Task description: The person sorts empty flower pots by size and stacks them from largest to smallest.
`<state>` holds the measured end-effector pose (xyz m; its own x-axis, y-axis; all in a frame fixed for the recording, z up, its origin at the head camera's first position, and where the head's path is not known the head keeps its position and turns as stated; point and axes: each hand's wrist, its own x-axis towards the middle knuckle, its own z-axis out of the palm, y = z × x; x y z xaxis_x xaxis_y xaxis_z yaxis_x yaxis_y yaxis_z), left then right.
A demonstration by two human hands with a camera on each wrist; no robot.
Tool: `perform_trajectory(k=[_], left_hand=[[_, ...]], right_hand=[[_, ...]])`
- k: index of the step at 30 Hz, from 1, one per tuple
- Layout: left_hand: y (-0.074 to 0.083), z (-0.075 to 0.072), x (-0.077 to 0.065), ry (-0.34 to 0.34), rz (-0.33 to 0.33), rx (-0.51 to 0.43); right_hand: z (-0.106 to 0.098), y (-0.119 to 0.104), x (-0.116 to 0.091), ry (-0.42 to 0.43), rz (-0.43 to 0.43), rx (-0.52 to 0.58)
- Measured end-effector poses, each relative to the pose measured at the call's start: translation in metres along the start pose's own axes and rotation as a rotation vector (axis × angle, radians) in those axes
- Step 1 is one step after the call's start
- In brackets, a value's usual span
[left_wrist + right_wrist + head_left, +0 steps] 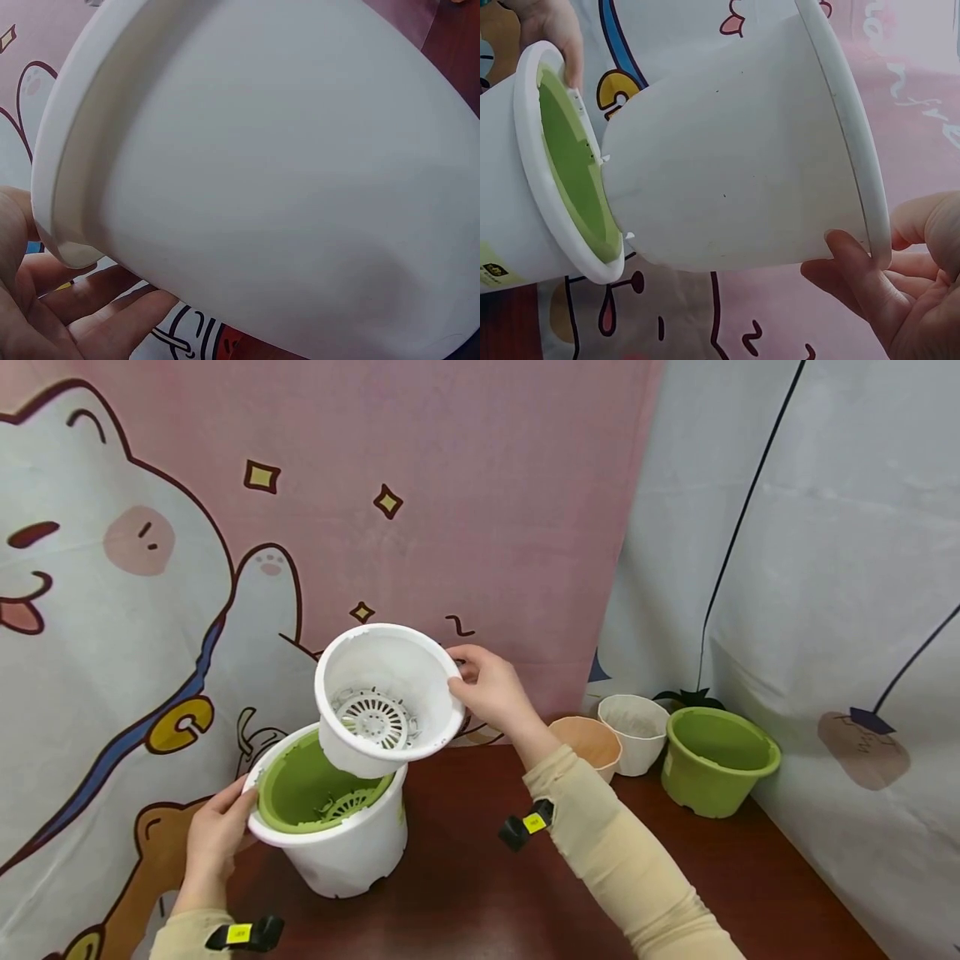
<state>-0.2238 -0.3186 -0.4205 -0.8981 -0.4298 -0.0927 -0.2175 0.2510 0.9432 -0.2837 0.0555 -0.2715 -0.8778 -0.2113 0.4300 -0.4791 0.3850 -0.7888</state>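
My left hand (213, 835) grips the rim of a large white flower pot (352, 860) on its left side. Nested inside that pot is a green pot (288, 785) with a slotted bottom. Above them, my right hand (491, 689) pinches the right rim of a smaller white pot (390, 652), tilted so its slotted base shows. In the right wrist view the base of the small white pot (742, 150) is right at the mouth of the green pot (574, 165). The large white pot's wall (285, 165) fills most of the left wrist view.
On the dark red-brown table (465, 877), an orange pot (588, 742), a white faceted pot (637, 752) and another green pot (708, 785) stand at the back right. A pink printed cloth (487, 485) hangs behind, a pale one (825, 568) on the right.
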Motion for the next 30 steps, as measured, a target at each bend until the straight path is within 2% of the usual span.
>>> perform_trajectory(k=[8, 17, 21, 30], left_hand=[[0.000, 0.000, 0.000, 0.005, -0.005, 0.003], [0.000, 0.000, 0.000, 0.000, 0.002, 0.006], [0.000, 0.000, 0.000, 0.004, -0.003, 0.007], [-0.001, 0.000, 0.000, 0.008, -0.003, 0.013]], right_hand=[[0.010, -0.011, 0.007, -0.007, -0.013, -0.023], [0.027, -0.015, 0.010, -0.017, -0.015, 0.007], [0.035, -0.018, 0.010, -0.030, -0.013, -0.024], [0.053, -0.016, 0.007, -0.062, 0.024, -0.037]])
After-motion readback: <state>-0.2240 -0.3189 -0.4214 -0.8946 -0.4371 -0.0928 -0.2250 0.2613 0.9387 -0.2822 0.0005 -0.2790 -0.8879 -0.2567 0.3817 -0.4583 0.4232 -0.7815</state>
